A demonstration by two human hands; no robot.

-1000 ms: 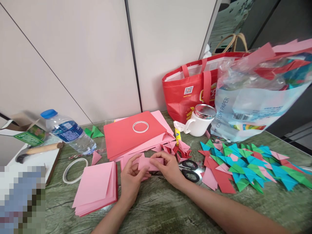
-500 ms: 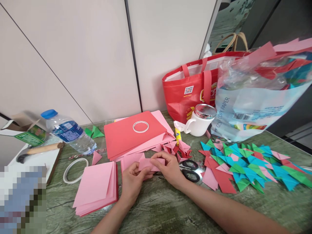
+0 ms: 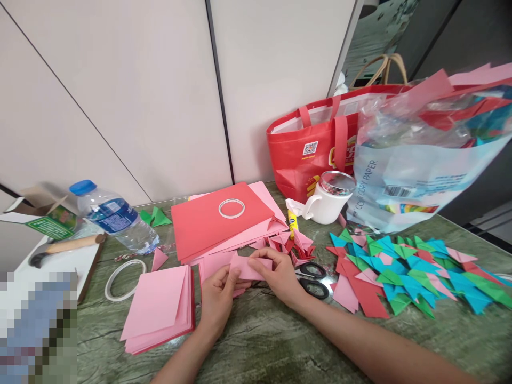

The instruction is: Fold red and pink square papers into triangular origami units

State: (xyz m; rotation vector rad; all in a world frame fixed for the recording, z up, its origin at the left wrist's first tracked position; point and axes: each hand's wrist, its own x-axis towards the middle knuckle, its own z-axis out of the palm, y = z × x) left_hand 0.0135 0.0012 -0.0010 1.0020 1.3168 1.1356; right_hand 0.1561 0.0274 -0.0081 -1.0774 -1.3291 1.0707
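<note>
Between my two hands is a small folded piece of pink paper [image 3: 244,266], held just above the table. My left hand [image 3: 219,296] pinches its left end with thumb and fingers. At the right end, my right hand [image 3: 276,274] grips it, thumb on top. Left of my hands lies a stack of pink paper squares [image 3: 156,301], its top sheet slightly lifted along the right side. More pink sheets [image 3: 212,262] lie partly hidden behind my left hand. Scissors with black handles [image 3: 314,288] rest just right of my right hand.
Red and pink sheets [image 3: 200,224] bear a tape roll [image 3: 231,208]. Another roll [image 3: 110,282] lies left, near a water bottle [image 3: 120,216]. Folded colored paper pieces [image 3: 412,266] spread at right. A white mug [image 3: 326,205], red bag [image 3: 292,160] and plastic bag [image 3: 400,176] stand behind.
My left thumb and fingers have shifted slightly along the left end of the pink paper, showing more of its corner. The right hand keeps its grip almost unmoved.
</note>
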